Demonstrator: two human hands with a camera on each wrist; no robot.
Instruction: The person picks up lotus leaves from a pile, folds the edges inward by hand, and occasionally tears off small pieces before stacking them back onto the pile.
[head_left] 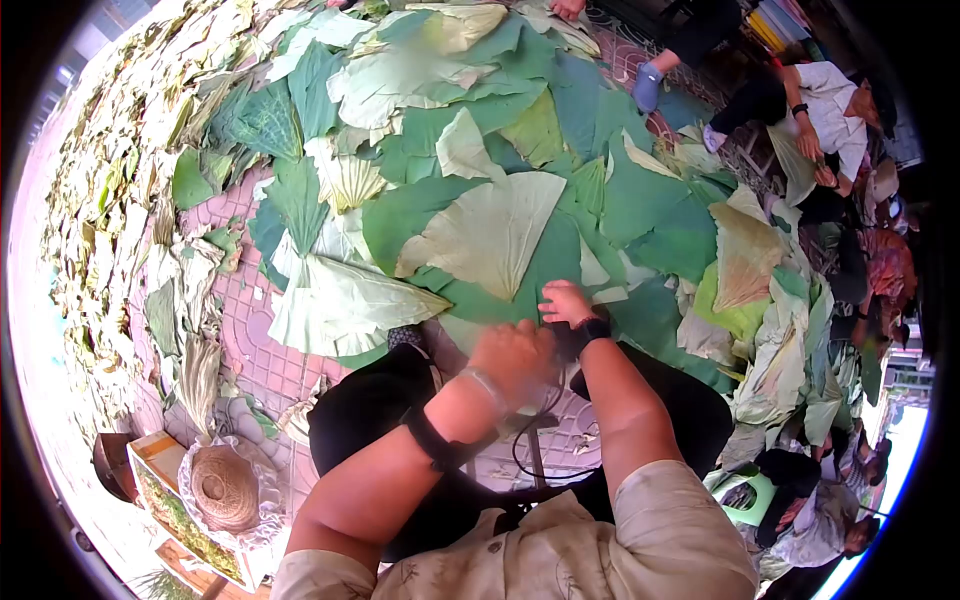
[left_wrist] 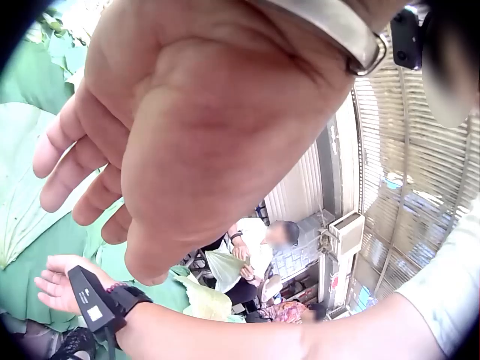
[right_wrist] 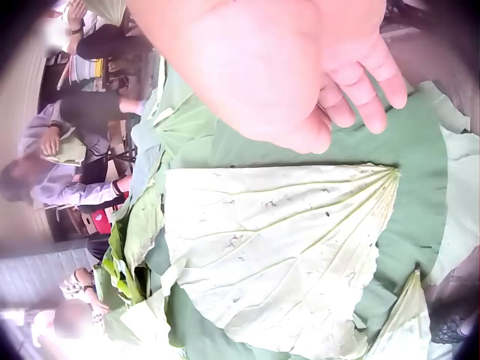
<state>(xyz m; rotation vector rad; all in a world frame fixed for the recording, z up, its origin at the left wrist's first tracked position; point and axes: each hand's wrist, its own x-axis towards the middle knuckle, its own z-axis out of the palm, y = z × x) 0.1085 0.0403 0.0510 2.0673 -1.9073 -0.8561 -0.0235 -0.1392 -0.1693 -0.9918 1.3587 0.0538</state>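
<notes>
Side by side above the lap in the head view are my left hand (head_left: pixel 512 355), somewhat blurred, and my right hand (head_left: pixel 567 302). The left wrist view has my left hand (left_wrist: pixel 202 120) large, its fingers loosely extended and holding nothing, with my right hand (left_wrist: pixel 60 283) below it. Relaxed fingers also show on my right hand (right_wrist: pixel 277 75) in the right wrist view, with nothing in its grasp. Beyond both hands a pale fan-shaped folded leaf (head_left: pixel 495 228) lies on wide green leaves (head_left: pixel 660 215); the right wrist view shows this leaf (right_wrist: pixel 277 255) with its veins meeting at one corner.
Dried leaves (head_left: pixel 110 180) cover the pink paving (head_left: pixel 262 335) at the left. A ball of twine (head_left: pixel 225 488) sits beside a box (head_left: pixel 160 450) at lower left. Several people are along the right, one in a white shirt (head_left: pixel 828 105) holding a leaf. A cable loops near the lap.
</notes>
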